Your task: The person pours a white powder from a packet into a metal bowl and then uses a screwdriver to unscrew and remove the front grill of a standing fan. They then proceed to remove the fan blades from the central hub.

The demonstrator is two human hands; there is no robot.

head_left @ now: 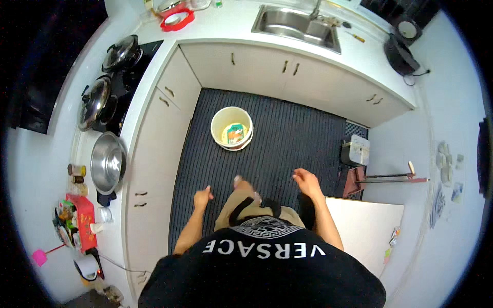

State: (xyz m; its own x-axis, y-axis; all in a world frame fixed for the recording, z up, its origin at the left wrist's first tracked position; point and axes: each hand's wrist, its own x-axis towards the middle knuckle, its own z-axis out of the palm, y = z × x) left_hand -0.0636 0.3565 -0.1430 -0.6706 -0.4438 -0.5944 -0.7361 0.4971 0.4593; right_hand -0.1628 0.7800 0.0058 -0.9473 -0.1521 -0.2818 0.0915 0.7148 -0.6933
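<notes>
My left hand (203,197) hangs over the dark ribbed floor mat (277,134), its thumb apart from loosely bent fingers, with nothing seen in it. On the other side of my legs, my right hand (306,181) is held with the fingers loosely spread, and it too carries nothing that I can see. Ahead of me stands a white bucket (248,142), apart from both hands. At its bottom lies a green and orange packet (235,134).
Pale cabinets (251,72) border the mat ahead and on the left. To the right are a lidded bin (356,150), a red dustpan (353,182) and a white panel (364,220). Lidded pots (96,102) and a steel basin (107,162) line the left counter; a sink (295,26) lies ahead.
</notes>
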